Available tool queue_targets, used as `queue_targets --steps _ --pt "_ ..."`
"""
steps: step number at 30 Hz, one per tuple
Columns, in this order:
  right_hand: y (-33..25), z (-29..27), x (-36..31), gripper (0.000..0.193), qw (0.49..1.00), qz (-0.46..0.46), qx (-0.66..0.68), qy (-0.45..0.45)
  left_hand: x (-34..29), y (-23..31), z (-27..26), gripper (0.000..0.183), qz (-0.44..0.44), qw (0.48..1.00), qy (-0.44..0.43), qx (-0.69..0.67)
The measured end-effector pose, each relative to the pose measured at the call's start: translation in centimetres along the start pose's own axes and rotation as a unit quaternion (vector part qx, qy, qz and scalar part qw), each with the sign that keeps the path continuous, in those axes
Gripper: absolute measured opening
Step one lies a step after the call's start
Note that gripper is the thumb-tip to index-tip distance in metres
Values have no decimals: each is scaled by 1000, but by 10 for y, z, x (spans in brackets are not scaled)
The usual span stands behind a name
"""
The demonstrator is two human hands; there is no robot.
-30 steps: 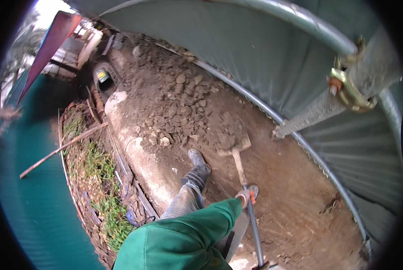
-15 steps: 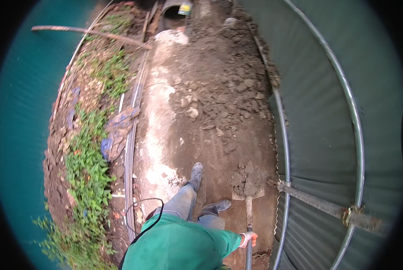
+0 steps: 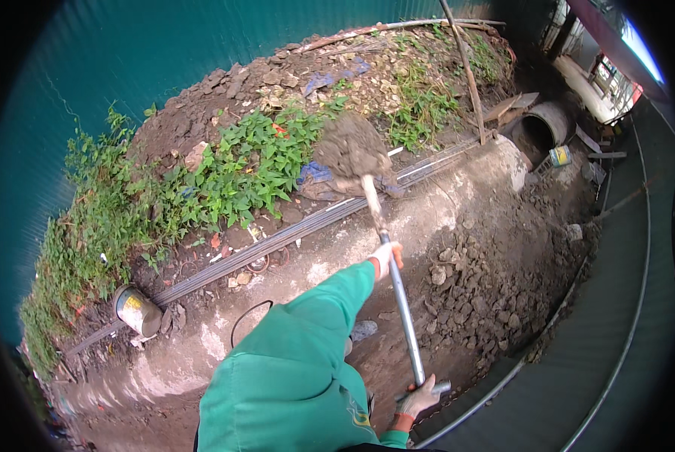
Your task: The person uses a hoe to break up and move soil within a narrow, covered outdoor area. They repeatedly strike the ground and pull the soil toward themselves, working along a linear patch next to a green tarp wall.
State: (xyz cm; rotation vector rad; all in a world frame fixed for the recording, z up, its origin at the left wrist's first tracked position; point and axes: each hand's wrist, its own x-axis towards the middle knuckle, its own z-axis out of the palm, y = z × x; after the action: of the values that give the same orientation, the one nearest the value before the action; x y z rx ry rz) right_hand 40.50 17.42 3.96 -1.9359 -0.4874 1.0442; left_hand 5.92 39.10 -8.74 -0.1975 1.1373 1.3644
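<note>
A long-handled shovel [image 3: 406,320] is held slantwise in front of me. Dark, wet soil [image 3: 350,145] is heaped on its blade, which appears over the edge of the planted bank, in front of a muddy blue cloth [image 3: 316,172]. My left hand [image 3: 386,259], in a pale and orange glove, is closed around the shaft below the blade. At the near end, my right hand [image 3: 422,398] is wrapped round the T-shaped grip. The soil hides most of the blade.
Long thin pipes [image 3: 277,245] run along the bank beside leafy plants [image 3: 251,162]. Broken soil [image 3: 476,290] lies to the right, by a corrugated fence [image 3: 578,354]. One bucket [image 3: 138,310] lies at left; another [image 3: 560,156] is near a large pipe opening [image 3: 544,128]. A pole [image 3: 465,71] leans far off.
The shovel has been lifted with its soil from the ground on the right and swung left towards the bank. My view has turned left, and my right hand now shows on the grip.
</note>
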Motion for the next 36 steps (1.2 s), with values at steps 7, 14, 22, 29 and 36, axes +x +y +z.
queue_targets --steps 7,14,22,29,36 --pt "-200 162 -119 32 899 -117 -33 -420 -67 260 -168 23 203 969 69 -124" --pt "-210 130 -64 27 863 -125 -258 -416 -71 -49 -251 36 26 897 276 -345" --pt "-161 41 -10 29 857 -230 -280 -365 -80 -124 -240 34 -107 929 284 -211" --pt "-57 -84 -50 34 946 173 -19 -274 -44 -123 -224 32 -133 967 219 0" --pt "57 -190 -136 37 942 256 199 -91 -62 -201 -128 16 -208 945 119 223"
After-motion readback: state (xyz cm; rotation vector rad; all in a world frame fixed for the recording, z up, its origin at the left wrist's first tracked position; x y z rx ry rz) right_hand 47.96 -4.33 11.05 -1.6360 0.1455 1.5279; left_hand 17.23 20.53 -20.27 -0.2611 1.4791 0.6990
